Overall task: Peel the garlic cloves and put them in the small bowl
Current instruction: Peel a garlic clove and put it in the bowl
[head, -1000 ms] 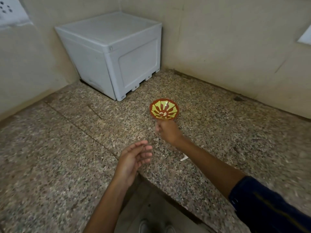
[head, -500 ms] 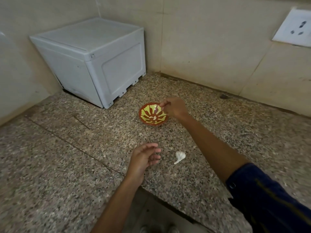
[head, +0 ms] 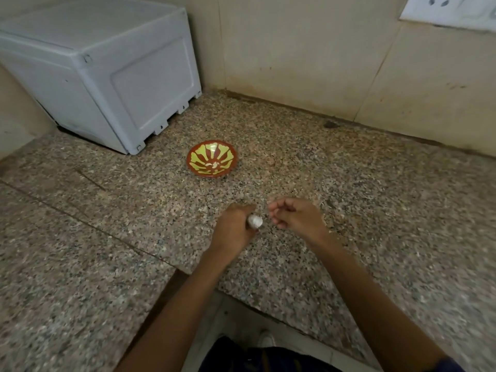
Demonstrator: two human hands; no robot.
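A small red bowl (head: pixel 212 159) with a yellow ray pattern stands on the granite counter, and a few pale peeled cloves (head: pixel 214 165) lie inside it. My left hand (head: pixel 233 229) grips a white garlic bulb (head: pixel 254 221) just above the counter, in front of the bowl. My right hand (head: pixel 295 217) hovers right beside the bulb with its fingers loosely curled; nothing shows in it. The two hands are a finger's width apart.
A white plastic box (head: pixel 107 73) sits in the back left corner against the tiled wall. A wall socket (head: pixel 445 9) is at the top right. The counter has an inner corner edge (head: pixel 198 275) near my body, with the floor below.
My right hand came back from the bowl toward my body. My left hand picked the garlic bulb up off the counter. The camera view shifted left.
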